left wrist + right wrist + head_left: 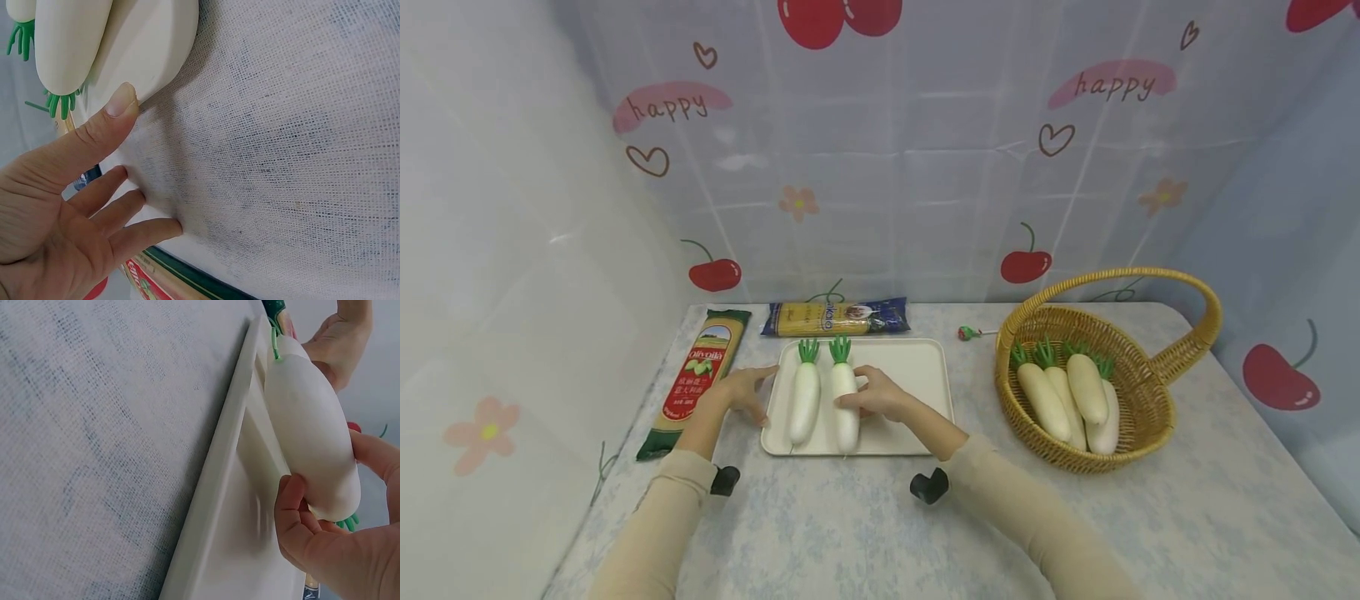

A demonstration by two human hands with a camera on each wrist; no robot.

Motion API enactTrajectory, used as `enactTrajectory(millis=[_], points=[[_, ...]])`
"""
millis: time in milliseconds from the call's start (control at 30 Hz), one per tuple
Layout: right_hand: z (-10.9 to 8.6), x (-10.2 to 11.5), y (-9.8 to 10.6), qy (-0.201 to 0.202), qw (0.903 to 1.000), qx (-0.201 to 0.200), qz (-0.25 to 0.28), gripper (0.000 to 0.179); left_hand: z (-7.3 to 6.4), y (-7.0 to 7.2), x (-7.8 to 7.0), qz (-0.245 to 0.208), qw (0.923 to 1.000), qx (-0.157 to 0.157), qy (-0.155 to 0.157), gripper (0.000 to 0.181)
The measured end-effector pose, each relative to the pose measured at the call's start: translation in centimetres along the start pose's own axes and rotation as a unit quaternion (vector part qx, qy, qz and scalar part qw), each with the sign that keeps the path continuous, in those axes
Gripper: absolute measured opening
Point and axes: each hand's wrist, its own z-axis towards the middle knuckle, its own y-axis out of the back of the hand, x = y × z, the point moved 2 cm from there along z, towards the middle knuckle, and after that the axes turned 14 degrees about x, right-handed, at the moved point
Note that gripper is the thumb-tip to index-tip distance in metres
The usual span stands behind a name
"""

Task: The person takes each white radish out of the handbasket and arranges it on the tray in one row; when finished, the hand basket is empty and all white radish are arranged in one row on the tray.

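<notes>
Two white radishes with green tops lie side by side on a cream tray [910,392]. My right hand [880,395] grips the right-hand radish [847,429] around its middle; in the right wrist view the thumb and fingers are on either side of this radish [312,425]. The left-hand radish [806,400] rests at the tray's left side. At the tray's left edge is my left hand [745,390], its fingers spread with nothing held. The left wrist view shows the left thumb [103,128] by the tray's corner [169,56] and the other fingers near the cloth.
A green and red pasta packet [700,375] lies left of the tray, partly behind the left hand. A blue pasta packet [835,318] is behind the tray. To the right stands a wicker basket [1157,408] with several radishes [1043,404]. A lollipop [967,333] lies between.
</notes>
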Motion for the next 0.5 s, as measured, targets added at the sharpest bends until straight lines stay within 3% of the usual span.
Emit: enactTrajectory(millis=[367, 500], points=[[0.3, 0.1, -0.8, -0.01, 0.9994, -0.027, -0.018, 0.079, -0.2, 0.4, 0.0, 0.018, 0.9996, 0.014, -0.014, 0.112], [0.5, 0.1, -1.2, -0.011, 0.9992, -0.035, -0.017, 0.078, -0.3, 0.4, -0.1, 0.034, 0.9992, 0.005, -0.022, 0.112]])
